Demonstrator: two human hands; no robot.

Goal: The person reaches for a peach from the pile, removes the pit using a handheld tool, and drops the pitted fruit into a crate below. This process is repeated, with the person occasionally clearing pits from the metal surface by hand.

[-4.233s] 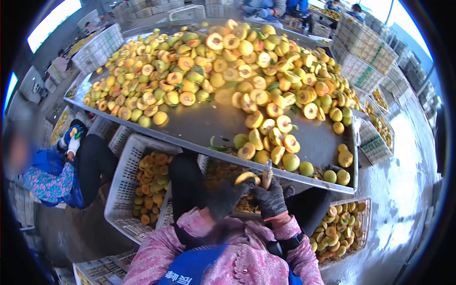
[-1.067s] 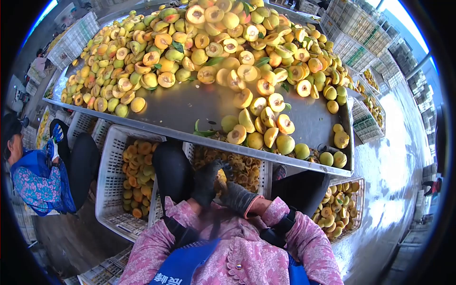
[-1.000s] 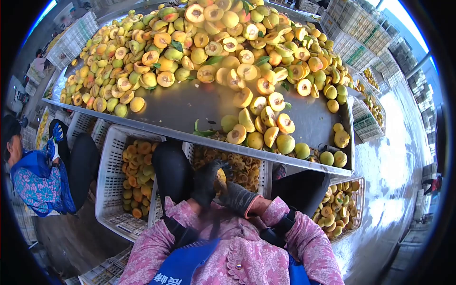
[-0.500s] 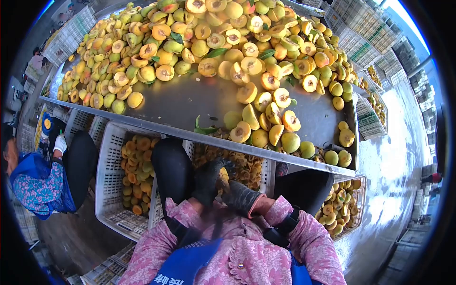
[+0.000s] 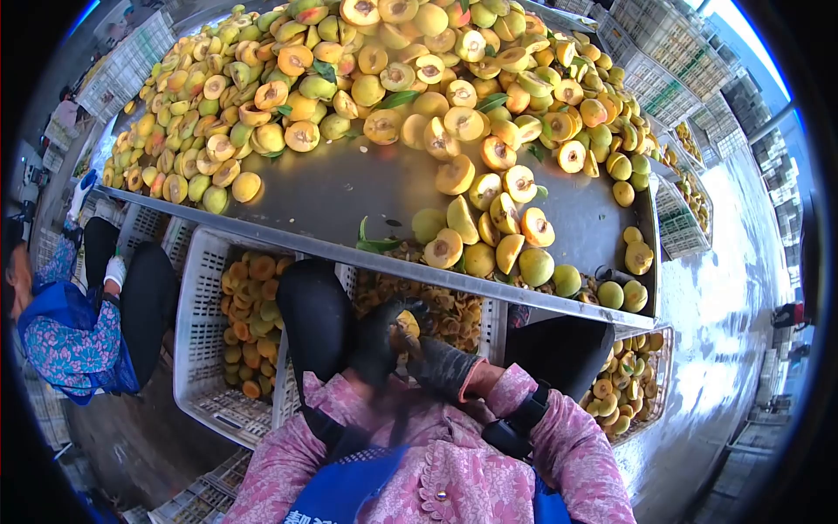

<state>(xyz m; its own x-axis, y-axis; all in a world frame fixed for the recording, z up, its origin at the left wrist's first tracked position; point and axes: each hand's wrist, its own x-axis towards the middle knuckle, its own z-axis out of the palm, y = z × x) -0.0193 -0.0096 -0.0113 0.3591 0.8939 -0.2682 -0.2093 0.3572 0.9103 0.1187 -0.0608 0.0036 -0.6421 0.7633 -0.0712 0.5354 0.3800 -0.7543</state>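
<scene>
My left hand (image 5: 377,342), in a dark glove, is closed around a yellow peach half (image 5: 407,324) in front of my lap. Beside it my right hand (image 5: 442,365), in a dark grey glove, has its fingers curled in against the fruit. Whatever those right fingers grip is hidden. Below and beyond both hands, between my knees, a white crate (image 5: 493,330) holds brownish peach scraps (image 5: 449,320). Over it runs the front rim of a metal table (image 5: 305,196), heaped with halved peaches (image 5: 467,122) and a few green leaves.
A white crate (image 5: 196,297) of peach halves stands left of my legs, and another crate (image 5: 668,371) sits to the right. At far left a co-worker in a blue floral sleeve (image 5: 65,349) sits by the table. Stacked crates (image 5: 672,52) rise behind at right.
The peach half has turned slightly in my left hand, showing more of its cut face. My right hand stays close to it. The co-worker's gloved hand has reached up to the table edge.
</scene>
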